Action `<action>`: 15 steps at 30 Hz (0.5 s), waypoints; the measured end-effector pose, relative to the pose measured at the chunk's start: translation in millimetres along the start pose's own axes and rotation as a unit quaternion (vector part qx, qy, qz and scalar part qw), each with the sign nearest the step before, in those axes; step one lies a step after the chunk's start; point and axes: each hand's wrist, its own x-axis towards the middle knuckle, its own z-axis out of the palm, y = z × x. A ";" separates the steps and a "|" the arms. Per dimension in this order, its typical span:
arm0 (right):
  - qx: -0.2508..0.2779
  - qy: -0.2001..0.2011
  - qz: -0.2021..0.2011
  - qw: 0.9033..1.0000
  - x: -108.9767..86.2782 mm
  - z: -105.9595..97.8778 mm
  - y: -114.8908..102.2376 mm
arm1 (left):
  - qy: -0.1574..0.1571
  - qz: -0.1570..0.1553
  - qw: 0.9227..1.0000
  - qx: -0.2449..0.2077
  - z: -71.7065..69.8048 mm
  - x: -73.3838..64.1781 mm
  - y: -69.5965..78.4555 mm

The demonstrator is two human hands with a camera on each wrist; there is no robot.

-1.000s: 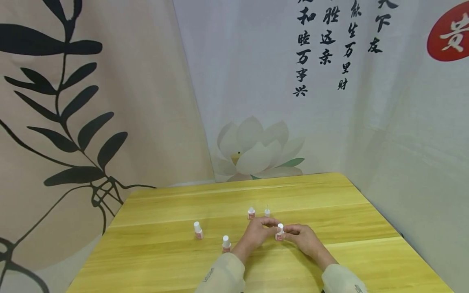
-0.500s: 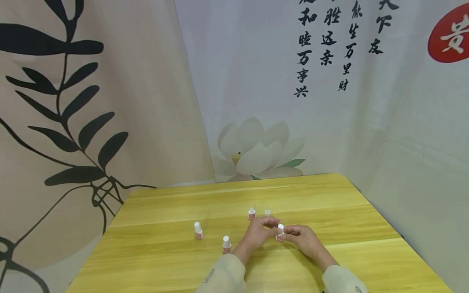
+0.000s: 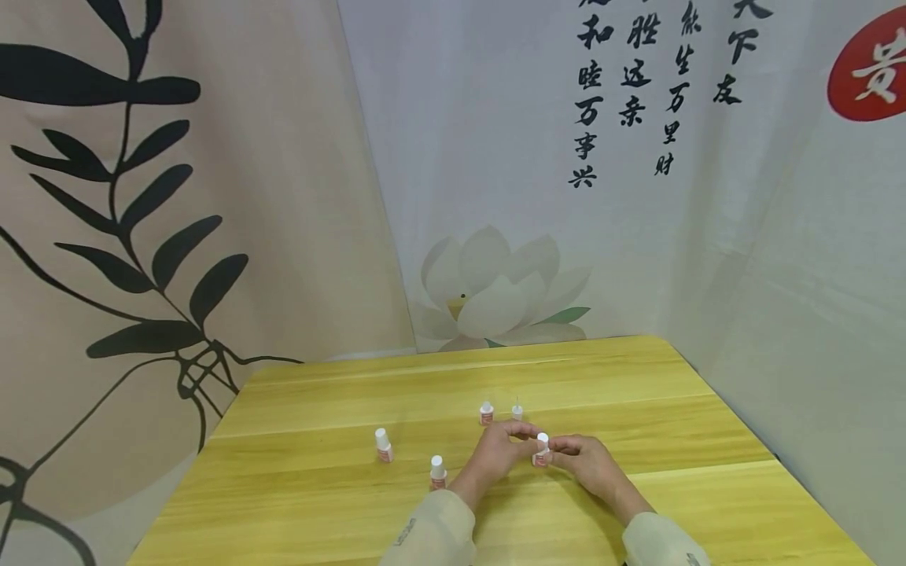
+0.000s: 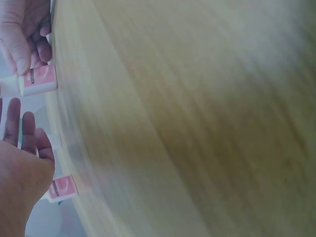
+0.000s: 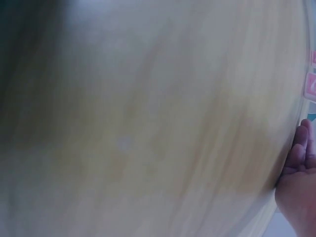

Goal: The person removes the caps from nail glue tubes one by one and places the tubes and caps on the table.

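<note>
A small white bottle with a pink label (image 3: 541,457) stands upright on the wooden table, its white cap (image 3: 543,439) on top. My right hand (image 3: 591,468) pinches the bottle's body between thumb and fingers from the right. From the left, my left hand (image 3: 495,456) reaches thumb and forefinger to the cap; its other fingers (image 4: 28,129) are spread loosely in the left wrist view. The exact pinch on the cap is partly hidden. In the right wrist view a pink label (image 5: 311,85) shows at the edge, beyond the right hand's fingers (image 5: 297,148).
Behind the left hand stand a capless bottle with a thin upright tip (image 3: 517,412) and another small bottle (image 3: 486,413). Two more capped bottles stand to the left, one farther out (image 3: 383,446) and one beside the left forearm (image 3: 437,472). The wooden table (image 3: 318,503) ends at a cloth backdrop.
</note>
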 end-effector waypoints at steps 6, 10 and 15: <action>0.009 -0.014 -0.007 1.000 0.1 -0.5 -0.9 | 0.006 -0.003 1.000 0.003 0.3 -0.6 0.4; 0.005 -0.012 -0.009 1.000 0.6 -0.4 -0.8 | 0.011 -0.001 1.000 0.002 0.8 0.2 -0.3; 0.002 -0.006 -0.008 1.000 0.6 -0.3 -0.7 | 0.017 0.010 1.000 0.005 1.3 1.9 -1.3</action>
